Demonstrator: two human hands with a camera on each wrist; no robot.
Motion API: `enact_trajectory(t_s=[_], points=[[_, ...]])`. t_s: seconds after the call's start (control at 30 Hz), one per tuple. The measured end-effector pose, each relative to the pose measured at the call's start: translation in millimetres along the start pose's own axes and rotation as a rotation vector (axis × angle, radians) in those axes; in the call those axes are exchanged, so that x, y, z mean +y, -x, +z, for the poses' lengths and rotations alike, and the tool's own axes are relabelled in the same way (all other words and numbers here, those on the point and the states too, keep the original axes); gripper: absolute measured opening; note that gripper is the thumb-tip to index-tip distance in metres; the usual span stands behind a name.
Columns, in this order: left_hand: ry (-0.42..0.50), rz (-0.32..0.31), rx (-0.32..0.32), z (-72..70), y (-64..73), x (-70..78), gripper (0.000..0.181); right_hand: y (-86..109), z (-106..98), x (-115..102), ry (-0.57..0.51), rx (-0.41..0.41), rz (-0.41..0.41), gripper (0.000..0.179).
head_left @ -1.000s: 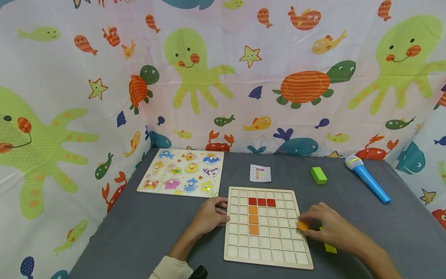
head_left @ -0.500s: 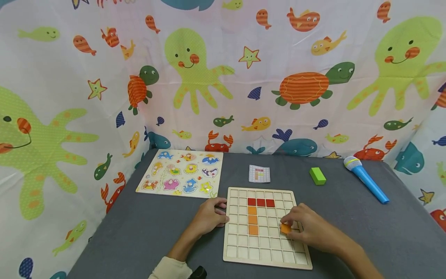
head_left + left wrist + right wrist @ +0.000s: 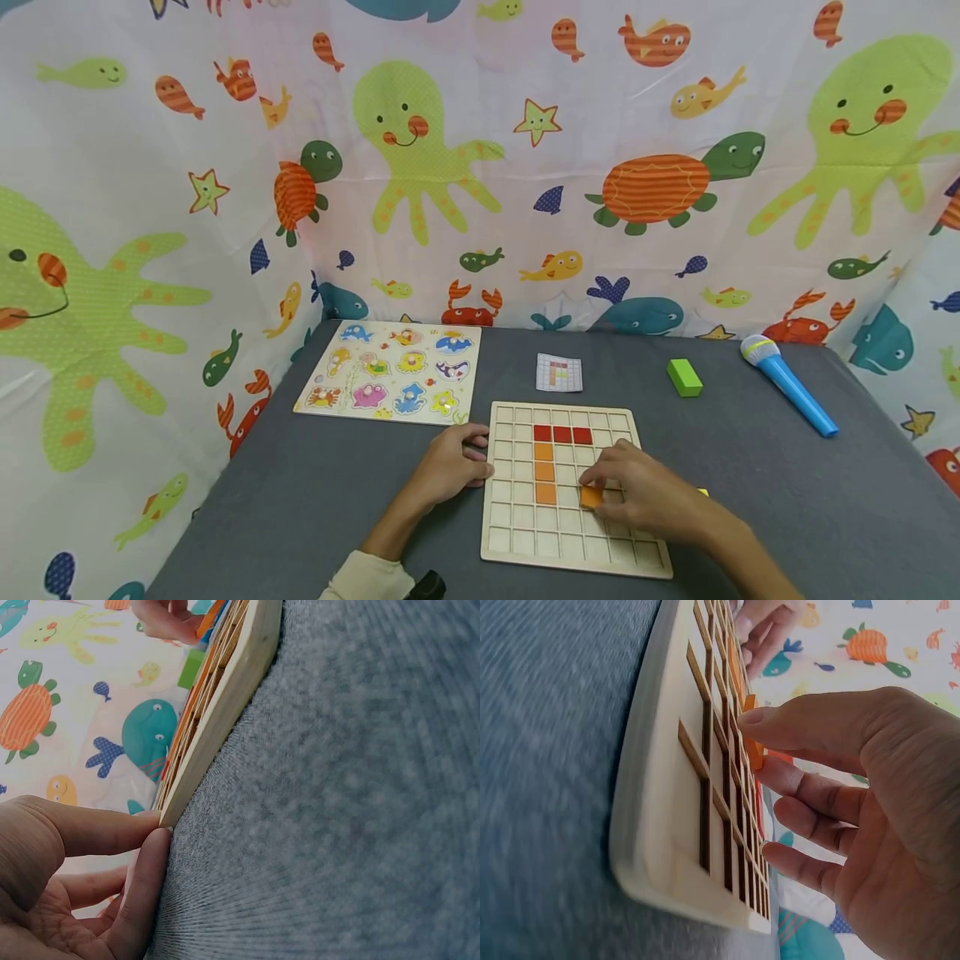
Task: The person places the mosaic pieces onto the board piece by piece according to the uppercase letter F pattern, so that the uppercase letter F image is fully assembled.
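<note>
My right hand [image 3: 637, 492] pinches an orange square tile [image 3: 590, 497] between thumb and fingertips, over the lower middle of a wooden grid board [image 3: 573, 566]. In the right wrist view that orange tile [image 3: 755, 754] is tilted on edge, close over the grid cells. At the board's left side, my left hand [image 3: 447, 467] grips the edge; the left wrist view shows thumb and forefinger [image 3: 146, 862] at the wooden rim. A row of red tiles [image 3: 562, 435] lies in the upper cells, with a column of orange tiles [image 3: 544, 472] below its left end.
Behind the board lies a small card [image 3: 558, 375] printed with a coloured grid. A sea-animal peg puzzle [image 3: 386, 372] is at the left. Farther right are a green block [image 3: 684, 378] and a blue toy microphone [image 3: 791, 387]. A yellow piece [image 3: 703, 492] is mostly hidden behind my right hand.
My right hand has carried the orange tile leftward from the board's right edge to over its lower middle cells. The left hand has stayed at the left edge.
</note>
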State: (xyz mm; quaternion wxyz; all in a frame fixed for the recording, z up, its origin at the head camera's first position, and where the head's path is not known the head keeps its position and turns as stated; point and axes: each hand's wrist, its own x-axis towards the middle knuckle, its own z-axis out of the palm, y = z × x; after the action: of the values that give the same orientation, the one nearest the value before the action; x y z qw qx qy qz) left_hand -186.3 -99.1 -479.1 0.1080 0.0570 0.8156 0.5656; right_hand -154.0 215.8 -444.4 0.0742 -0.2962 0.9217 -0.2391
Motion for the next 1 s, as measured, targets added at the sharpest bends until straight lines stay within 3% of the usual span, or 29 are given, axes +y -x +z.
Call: enact_trajectory(t_s=[0.43,1.0], points=[[-0.010,0.001,-0.007,0.3,-0.8,-1.3,0.059,-13.3,10.2,-21.7,-0.013,-0.045,-0.019,0.025],[0.001,0.000,-0.013,-1.0,-0.6,-0.4,0.060,-23.0,22.5,-35.3,0.044,-0.041,-0.147,0.022]])
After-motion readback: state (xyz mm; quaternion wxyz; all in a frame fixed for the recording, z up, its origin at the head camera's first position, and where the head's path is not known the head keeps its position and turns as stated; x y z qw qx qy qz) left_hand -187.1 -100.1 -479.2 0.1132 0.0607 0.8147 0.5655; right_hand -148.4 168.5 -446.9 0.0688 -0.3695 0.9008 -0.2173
